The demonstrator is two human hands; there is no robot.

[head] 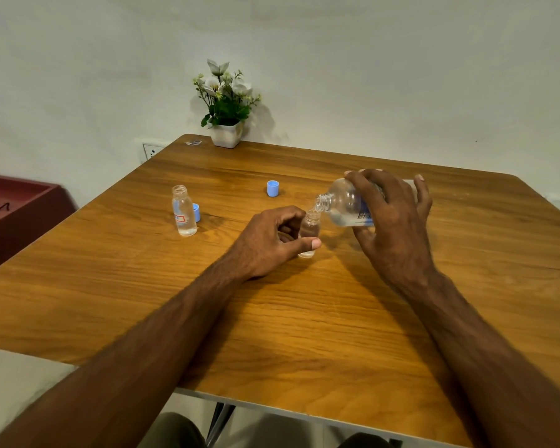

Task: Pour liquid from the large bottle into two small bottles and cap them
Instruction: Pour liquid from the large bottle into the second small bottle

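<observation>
My right hand grips the large clear bottle, tipped on its side with its open neck pointing left and down. The neck sits right over the mouth of a small clear bottle that stands upright on the wooden table. My left hand holds that small bottle, thumb in front and fingers curled behind. A second small bottle, uncapped and holding some liquid, stands to the left. One blue cap lies right behind it, another blue cap lies farther back.
A white pot of artificial flowers stands at the table's far edge against the wall. A dark red box sits beside the table on the left. A wall socket shows behind the far left corner.
</observation>
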